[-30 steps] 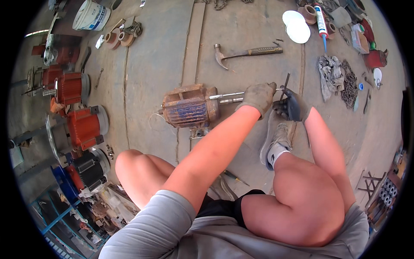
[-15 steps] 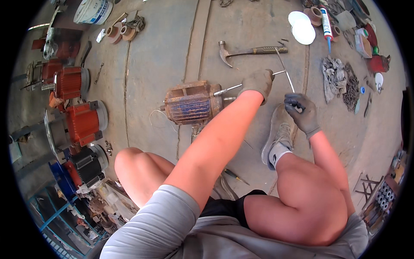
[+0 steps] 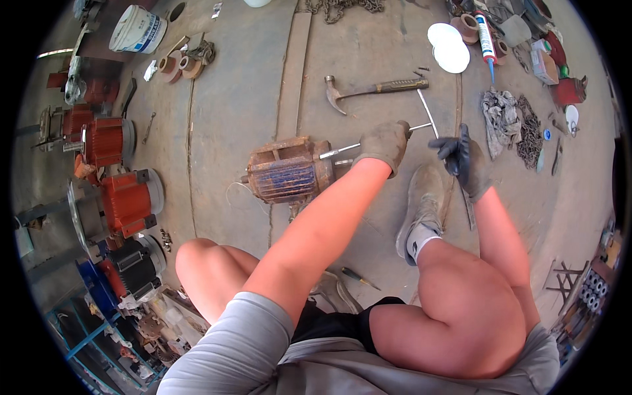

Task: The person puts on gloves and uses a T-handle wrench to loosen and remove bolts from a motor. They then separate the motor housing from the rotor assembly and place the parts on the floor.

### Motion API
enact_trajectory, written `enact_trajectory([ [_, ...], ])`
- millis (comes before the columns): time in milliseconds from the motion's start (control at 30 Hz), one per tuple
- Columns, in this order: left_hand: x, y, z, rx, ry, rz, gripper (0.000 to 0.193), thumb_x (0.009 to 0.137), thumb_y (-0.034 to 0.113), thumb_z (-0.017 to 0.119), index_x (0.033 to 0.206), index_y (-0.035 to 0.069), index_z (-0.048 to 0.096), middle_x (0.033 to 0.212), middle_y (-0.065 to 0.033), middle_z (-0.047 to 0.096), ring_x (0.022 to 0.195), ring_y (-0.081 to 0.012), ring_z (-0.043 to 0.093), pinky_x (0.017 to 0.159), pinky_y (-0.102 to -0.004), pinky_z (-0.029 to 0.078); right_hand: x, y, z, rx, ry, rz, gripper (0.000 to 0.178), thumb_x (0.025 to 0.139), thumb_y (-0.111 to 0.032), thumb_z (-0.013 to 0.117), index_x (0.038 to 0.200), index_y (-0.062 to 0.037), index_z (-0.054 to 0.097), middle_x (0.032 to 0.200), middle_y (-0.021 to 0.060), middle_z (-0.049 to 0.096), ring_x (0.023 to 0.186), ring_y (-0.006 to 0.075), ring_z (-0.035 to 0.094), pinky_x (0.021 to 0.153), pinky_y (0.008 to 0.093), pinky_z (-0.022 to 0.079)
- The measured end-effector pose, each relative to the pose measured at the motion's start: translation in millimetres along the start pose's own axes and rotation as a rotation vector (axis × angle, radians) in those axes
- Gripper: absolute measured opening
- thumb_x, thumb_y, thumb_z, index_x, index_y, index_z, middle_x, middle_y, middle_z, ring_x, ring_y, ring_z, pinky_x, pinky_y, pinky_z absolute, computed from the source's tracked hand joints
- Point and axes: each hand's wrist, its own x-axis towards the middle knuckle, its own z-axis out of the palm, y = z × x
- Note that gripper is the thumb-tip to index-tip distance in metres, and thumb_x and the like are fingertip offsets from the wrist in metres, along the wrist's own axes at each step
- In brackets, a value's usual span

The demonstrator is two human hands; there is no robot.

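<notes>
A rusty electric motor (image 3: 283, 174) with worn blue paint lies on its side on the floor in front of me. My left hand (image 3: 384, 146), in a grey work glove, is closed around the shaft of a T-handle wrench (image 3: 426, 107). The wrench's far end meets the motor's right end face; its crossbar sticks out to the right of my fist. At the lower tip of that crossbar is my gloved right hand (image 3: 466, 161), fingers stretched and apart, one pointing up. Whether its fingers touch the bar I cannot tell. Beyond the wrench lies a claw hammer (image 3: 378, 89).
Red motors (image 3: 125, 203) and a black motor (image 3: 136, 262) line the left side. A screwdriver (image 3: 360, 278) lies near my feet. At the right are a sealant tube (image 3: 485, 39), white discs (image 3: 451, 52), a rag (image 3: 501, 120) and a chain (image 3: 529, 135). A white bucket (image 3: 138, 29) stands far left.
My right hand's curled fingers have opened out and point upward. The wrench's crossbar has turned slightly, and my left hand sits a little lower and further left in the view.
</notes>
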Motion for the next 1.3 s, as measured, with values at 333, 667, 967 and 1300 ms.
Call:
enact_trajectory([
  [333, -25.2, -14.9, 22.8, -0.02, 0.016, 0.085, 0.017, 0.101, 0.013, 0.057, 0.113, 0.01, 0.07, 0.114, -0.0186, 0.071, 0.109, -0.0388, 0.069, 0.094, -0.0491, 0.055, 41.7, -11.5, 2.0, 0.189, -0.115, 0.249, 0.078, 0.11, -0.067, 0.033, 0.112, 0.0015, 0.071, 0.097, 0.0201, 0.08, 0.041, 0.0089, 0.036, 0.041, 0.0256, 0.031],
  [667, -22.9, -26.4, 12.7, 0.027, 0.134, 0.293, 0.024, 0.096, 0.007, 0.056, 0.114, 0.011, 0.071, 0.111, -0.0167, 0.069, 0.107, -0.0375, 0.069, 0.093, -0.048, 0.054, 30.6, -6.0, -7.1, -0.109, 0.094, 0.384, 0.07, 0.107, -0.069, 0.043, 0.124, -0.008, 0.072, 0.094, 0.0079, 0.079, 0.05, 0.0076, 0.043, 0.05, 0.0244, 0.036],
  [967, -16.1, -20.3, 22.9, -0.134, 0.076, 0.301, 0.024, 0.097, 0.007, 0.055, 0.115, 0.01, 0.07, 0.109, -0.0173, 0.069, 0.105, -0.0385, 0.069, 0.093, -0.0487, 0.054, 11.8, 4.4, -6.3, -0.248, 0.134, 0.328, 0.046, 0.107, -0.05, 0.061, 0.111, -0.0065, 0.075, 0.081, 0.0011, 0.071, 0.06, 0.0084, 0.056, 0.055, 0.0247, 0.043],
  [1300, -17.2, -18.9, 24.1, 0.019, -0.107, 0.253, 0.025, 0.099, 0.007, 0.055, 0.117, 0.009, 0.071, 0.118, -0.0193, 0.069, 0.113, -0.0385, 0.068, 0.098, -0.0464, 0.055, 23.3, 43.5, -21.0, -0.025, 0.129, 0.572, 0.031, 0.105, -0.036, 0.068, 0.11, -0.0058, 0.072, 0.088, 0.0023, 0.073, 0.071, 0.0103, 0.065, 0.063, 0.0234, 0.05],
])
